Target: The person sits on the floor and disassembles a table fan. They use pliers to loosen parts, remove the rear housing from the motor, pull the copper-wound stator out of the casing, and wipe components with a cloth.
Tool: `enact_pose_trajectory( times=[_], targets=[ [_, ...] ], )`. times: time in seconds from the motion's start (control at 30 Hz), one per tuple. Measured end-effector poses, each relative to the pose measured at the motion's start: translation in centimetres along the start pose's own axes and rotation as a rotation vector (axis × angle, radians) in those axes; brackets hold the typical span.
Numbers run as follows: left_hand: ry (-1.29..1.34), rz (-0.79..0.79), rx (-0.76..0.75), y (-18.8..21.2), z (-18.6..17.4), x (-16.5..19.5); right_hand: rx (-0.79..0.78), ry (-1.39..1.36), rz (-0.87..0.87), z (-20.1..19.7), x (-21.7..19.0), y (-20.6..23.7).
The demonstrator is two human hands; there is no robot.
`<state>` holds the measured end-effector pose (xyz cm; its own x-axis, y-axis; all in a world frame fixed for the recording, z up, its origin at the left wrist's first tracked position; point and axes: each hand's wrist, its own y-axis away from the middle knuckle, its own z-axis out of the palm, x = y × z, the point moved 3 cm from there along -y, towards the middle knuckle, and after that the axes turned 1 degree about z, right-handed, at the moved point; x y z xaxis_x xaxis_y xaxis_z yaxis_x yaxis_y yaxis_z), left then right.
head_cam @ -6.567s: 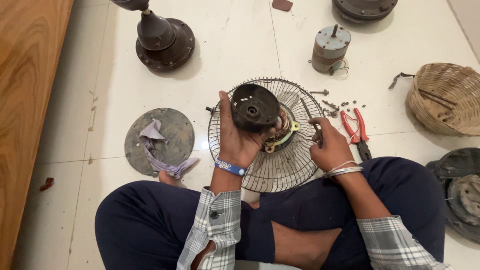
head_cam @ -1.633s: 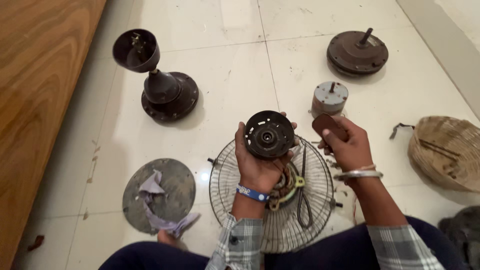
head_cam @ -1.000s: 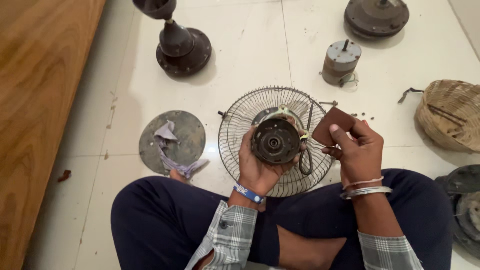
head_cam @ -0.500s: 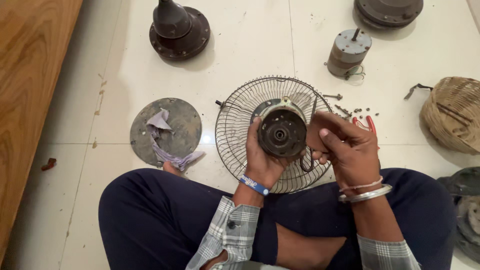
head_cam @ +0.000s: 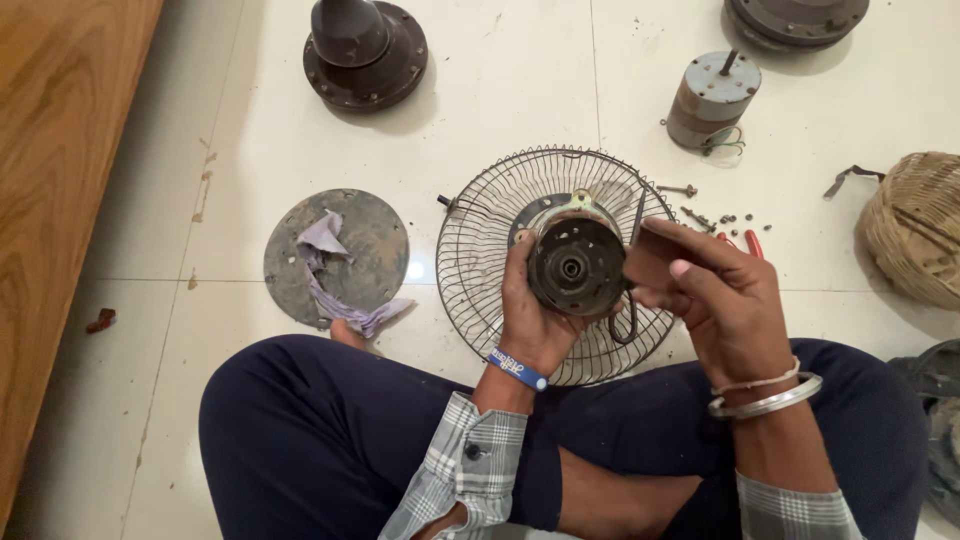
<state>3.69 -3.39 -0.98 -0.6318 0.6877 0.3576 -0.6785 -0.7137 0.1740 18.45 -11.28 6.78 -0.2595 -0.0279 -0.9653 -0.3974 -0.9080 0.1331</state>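
My left hand (head_cam: pixel 532 318) fingers grip the round motor (head_cam: pixel 575 266); my right hand (head_cam: pixel 722 300) fingers pinch a brown piece (head_cam: pixel 652 262) beside it.

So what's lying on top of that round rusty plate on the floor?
A crumpled pale purple rag lies on the round rusty plate, trailing off its lower edge. Whatever sits beneath the rag is covered.

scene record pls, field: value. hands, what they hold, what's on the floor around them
left hand: grips round dark motor housing, open face up
right hand: pinches small brown piece beside the housing
under hands: wire fan guard flat on tiled floor
left of guard: rusty round plate with crumpled rag
far side: dark fan base, small cylindrical motor
right: loose screws, woven basket
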Motion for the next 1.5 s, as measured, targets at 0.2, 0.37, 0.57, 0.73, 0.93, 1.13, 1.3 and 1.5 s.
enact_pose_trajectory(
  times=[0.2,0.37,0.57,0.73,0.93,1.13,1.3,1.5],
  targets=[
    [-0.048,-0.004,0.026,-0.2,0.0,-0.1,0.138,0.417,-0.206,0.1,0.1,0.3],
    [-0.074,0.039,0.02,-0.4,0.1,-0.4,0.289,0.545,-0.284,-0.6,-0.5,0.5],
    [-0.124,0.095,-0.037,-0.7,0.4,-0.6,0.202,0.335,-0.288,-0.2,-0.9,0.1],
    [-0.153,0.133,0.005,-1.1,0.5,-0.6,0.112,0.184,-0.176,-0.1,-1.4,0.3],
    [-0.225,0.137,0.057,-1.3,0.3,-0.7,0.114,0.313,-0.159,0.1,-1.4,0.1],
    [-0.271,0.141,0.056,-1.3,0.4,-0.6,0.134,0.43,-0.183,0.3,-1.6,0.3],
    [-0.294,0.127,0.089,-1.4,0.6,-0.5,0.169,0.585,-0.378,0.7,-1.6,1.0],
    [-0.291,0.133,0.091,-1.4,0.6,-0.6,0.103,0.694,-0.414,0.9,-1.5,0.4]
  ],
)
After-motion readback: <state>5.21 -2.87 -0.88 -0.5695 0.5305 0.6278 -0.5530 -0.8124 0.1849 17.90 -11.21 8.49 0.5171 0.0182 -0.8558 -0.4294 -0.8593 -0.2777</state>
